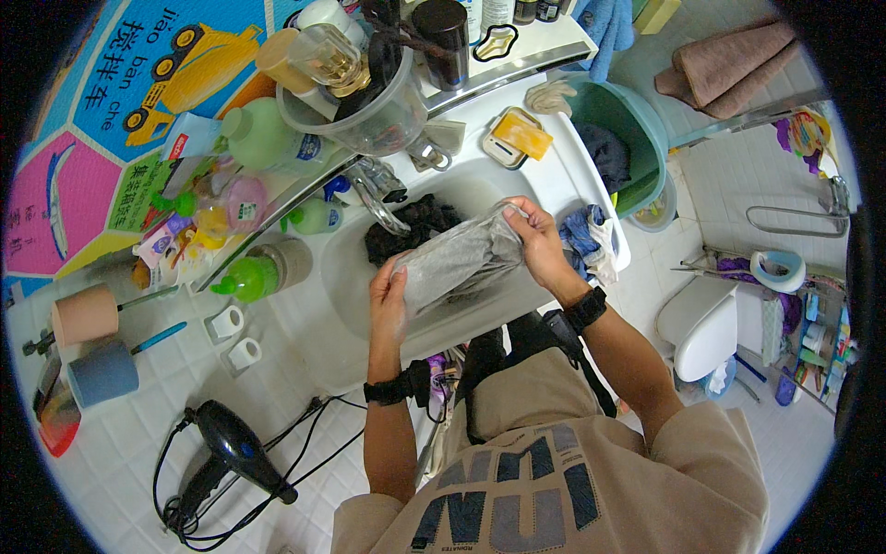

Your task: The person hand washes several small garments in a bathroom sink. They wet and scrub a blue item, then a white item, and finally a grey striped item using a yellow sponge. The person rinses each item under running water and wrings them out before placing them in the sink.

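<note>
Between my two hands a wet grey cloth (pixel 453 266) is stretched over the white washbasin (pixel 332 277). My left hand (pixel 390 294) pinches its left end with the thumb on top. The other end is gripped by my right hand (pixel 536 239), close to the basin's right side. Behind the cloth, a dark wet fabric (pixel 415 225) lies in the basin under the chrome faucet (pixel 377 197). A yellow bar of soap (pixel 522 135) rests across a soap dish (pixel 504 142) on the basin's back right corner.
Blue and white fabric (pixel 588 239) lies on the basin's right edge. Beyond it stands a green bucket (pixel 654 159) with dark cloth inside. Green pump bottles (pixel 249 278) line the left side, below a shelf crowded with bottles. A black hair dryer (pixel 232 443) hangs at lower left with looping cords.
</note>
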`<state>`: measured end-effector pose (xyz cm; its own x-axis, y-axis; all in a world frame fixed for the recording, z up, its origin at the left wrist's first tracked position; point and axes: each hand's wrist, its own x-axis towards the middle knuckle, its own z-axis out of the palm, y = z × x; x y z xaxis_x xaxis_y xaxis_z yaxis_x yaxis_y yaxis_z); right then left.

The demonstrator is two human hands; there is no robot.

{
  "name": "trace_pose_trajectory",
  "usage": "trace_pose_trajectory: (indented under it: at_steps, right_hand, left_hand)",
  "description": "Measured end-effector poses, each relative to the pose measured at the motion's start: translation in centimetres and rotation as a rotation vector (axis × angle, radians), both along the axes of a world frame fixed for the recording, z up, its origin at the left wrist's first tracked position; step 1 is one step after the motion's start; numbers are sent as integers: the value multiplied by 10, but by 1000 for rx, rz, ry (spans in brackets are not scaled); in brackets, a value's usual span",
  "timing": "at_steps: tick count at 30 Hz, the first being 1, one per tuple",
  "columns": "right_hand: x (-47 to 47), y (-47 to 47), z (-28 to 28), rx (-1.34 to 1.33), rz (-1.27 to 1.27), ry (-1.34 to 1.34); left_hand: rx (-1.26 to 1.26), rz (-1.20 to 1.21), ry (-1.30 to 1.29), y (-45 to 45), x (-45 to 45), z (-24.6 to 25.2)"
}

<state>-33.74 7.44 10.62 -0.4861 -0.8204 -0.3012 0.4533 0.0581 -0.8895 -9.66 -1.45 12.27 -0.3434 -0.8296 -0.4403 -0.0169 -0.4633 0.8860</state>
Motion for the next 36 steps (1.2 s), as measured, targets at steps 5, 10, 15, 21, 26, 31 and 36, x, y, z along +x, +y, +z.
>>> trace_pose_trajectory:
  at_steps: [5, 10, 15, 21, 26, 31, 36]
  right_hand:
    - [13, -11, -1, -14, 72, -151]
    - [11, -7, 7, 128, 504, 269]
    - [-6, 1, -6, 105, 550, 79]
    - [29, -9, -2, 11, 235, -43]
    - [73, -27, 9, -304, 415, 854]
    - [79, -36, -11, 113, 168, 662]
    - [74, -33, -20, 158, 196, 620]
  left_hand:
    - [269, 148, 276, 9, -8, -14]
    - [291, 128, 599, -1, -7, -10]
    - [266, 255, 438, 6, -9, 5]
    - [37, 11, 362, 5, -12, -27]
    - [56, 74, 59, 34, -51, -63]
    - [345, 81, 285, 34, -71, -73]
    - [18, -11, 34, 38, -60, -103]
